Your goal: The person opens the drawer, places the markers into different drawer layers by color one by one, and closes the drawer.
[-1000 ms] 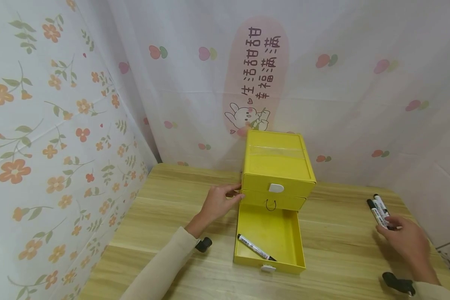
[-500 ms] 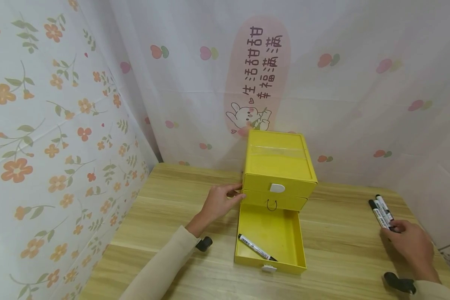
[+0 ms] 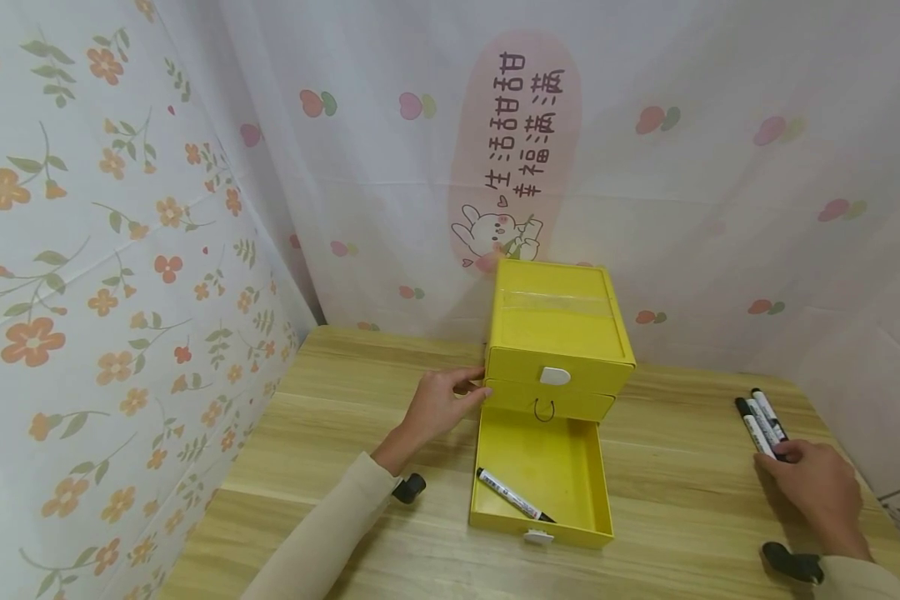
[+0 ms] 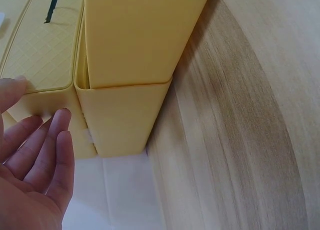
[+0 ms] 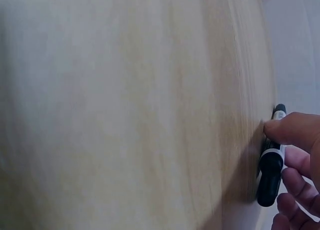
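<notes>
In the head view a yellow drawer cabinet [image 3: 558, 304] stands with its lowest drawer [image 3: 543, 462] pulled out. A white marker [image 3: 512, 495] with black ends lies slantwise in that drawer. My left hand [image 3: 435, 406] touches the cabinet's left front edge; in the left wrist view its thumb rests by the drawer front and the loosely bent fingers are at the side. On the right, my right hand [image 3: 817, 485] pinches the near ends of several white markers [image 3: 759, 427] lying side by side. The right wrist view shows the thumb on a marker [image 5: 272, 160], fingers behind it.
The wooden table [image 3: 682, 467] carries everything. A patterned curtain [image 3: 390, 208] hangs behind it, and a floral curtain [image 3: 120, 275] on the left. The open drawer juts toward the front. Black wrist mounts [image 3: 791, 562] are worn below the hands.
My right hand shifts slightly right, then back left, at the markers, whose near ends draw closer together. My left hand and the drawer stay as they were.
</notes>
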Demonstrator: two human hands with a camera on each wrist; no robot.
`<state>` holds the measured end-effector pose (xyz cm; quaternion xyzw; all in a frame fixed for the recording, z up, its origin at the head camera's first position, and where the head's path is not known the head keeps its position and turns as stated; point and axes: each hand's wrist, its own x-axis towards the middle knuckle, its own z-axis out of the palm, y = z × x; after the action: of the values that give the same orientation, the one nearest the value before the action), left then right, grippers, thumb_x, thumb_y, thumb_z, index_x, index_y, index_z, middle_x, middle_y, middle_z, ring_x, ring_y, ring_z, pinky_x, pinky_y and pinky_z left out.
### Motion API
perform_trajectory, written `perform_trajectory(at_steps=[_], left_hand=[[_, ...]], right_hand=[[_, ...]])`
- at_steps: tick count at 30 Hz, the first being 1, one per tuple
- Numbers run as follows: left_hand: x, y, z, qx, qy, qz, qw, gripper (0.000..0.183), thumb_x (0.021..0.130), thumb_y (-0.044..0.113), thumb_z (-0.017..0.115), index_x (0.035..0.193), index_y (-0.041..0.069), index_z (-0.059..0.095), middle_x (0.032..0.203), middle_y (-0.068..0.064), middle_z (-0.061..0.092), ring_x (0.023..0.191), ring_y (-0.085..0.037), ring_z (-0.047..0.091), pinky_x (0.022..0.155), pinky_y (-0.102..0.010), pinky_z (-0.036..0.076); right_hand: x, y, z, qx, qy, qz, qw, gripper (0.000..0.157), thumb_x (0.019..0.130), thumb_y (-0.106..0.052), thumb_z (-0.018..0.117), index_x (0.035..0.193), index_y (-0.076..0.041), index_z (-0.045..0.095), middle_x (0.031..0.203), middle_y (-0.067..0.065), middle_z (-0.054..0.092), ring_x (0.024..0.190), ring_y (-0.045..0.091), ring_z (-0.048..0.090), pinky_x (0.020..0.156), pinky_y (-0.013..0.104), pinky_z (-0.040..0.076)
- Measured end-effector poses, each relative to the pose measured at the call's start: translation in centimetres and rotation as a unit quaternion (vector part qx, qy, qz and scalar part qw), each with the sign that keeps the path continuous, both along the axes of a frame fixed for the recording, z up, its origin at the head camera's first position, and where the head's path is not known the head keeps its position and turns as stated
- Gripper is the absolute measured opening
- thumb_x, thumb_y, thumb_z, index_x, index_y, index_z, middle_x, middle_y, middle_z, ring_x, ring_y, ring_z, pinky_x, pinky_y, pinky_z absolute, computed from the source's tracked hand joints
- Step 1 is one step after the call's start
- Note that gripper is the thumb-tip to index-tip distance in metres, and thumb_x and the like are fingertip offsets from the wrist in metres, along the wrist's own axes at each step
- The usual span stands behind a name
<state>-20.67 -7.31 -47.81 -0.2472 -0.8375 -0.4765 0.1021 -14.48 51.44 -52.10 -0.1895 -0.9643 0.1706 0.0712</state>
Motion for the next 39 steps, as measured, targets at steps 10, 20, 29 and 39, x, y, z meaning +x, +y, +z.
perform_trajectory(at_steps=[10, 20, 29, 39], left_hand=[[0.1, 0.0, 0.0, -0.004, 0.007, 0.002, 1.0000, 0.037, 0.103, 0.022, 0.081, 0.130, -0.003, 0.079, 0.114, -0.014, 0.082, 0.094, -0.026, 0.082, 0.082, -0.042, 0.067], [0.0, 0.0, -0.1, -0.005, 0.002, 0.001, 1.0000, 0.037, 0.104, 0.023, 0.081, 0.130, -0.003, 0.079, 0.114, -0.013, 0.082, 0.094, -0.026, 0.082, 0.082, -0.042, 0.067], [0.1, 0.0, 0.1, -0.007, -0.001, 0.000, 1.0000, 0.039, 0.104, 0.024, 0.080, 0.131, -0.003, 0.078, 0.115, -0.015, 0.082, 0.096, -0.026, 0.082, 0.083, -0.042, 0.067], [0.0, 0.0, 0.0, -0.005, -0.004, 0.002, 1.0000, 0.039, 0.104, 0.025, 0.080, 0.131, -0.002, 0.078, 0.117, -0.013, 0.082, 0.096, -0.025, 0.082, 0.082, -0.041, 0.067]], right_hand=[[0.1, -0.2, 0.3, 0.012, 0.004, 0.033, 0.999, 0.049, 0.093, -0.035, 0.082, 0.110, 0.010, 0.073, 0.098, 0.035, 0.069, 0.072, 0.037, 0.063, 0.052, 0.043, 0.044], [0.0, -0.4, 0.2, 0.005, -0.008, 0.020, 1.000, 0.051, 0.093, -0.039, 0.079, 0.112, 0.009, 0.073, 0.101, 0.035, 0.070, 0.073, 0.039, 0.065, 0.050, 0.044, 0.044], [0.1, -1.3, 0.6, -0.001, 0.009, 0.025, 1.000, 0.046, 0.095, -0.042, 0.079, 0.108, 0.003, 0.075, 0.094, 0.026, 0.072, 0.075, 0.035, 0.063, 0.055, 0.043, 0.043], [0.0, -2.7, 1.4, -0.014, -0.010, 0.031, 0.999, 0.049, 0.095, -0.043, 0.079, 0.109, 0.004, 0.075, 0.091, 0.021, 0.074, 0.073, 0.030, 0.063, 0.055, 0.040, 0.043]])
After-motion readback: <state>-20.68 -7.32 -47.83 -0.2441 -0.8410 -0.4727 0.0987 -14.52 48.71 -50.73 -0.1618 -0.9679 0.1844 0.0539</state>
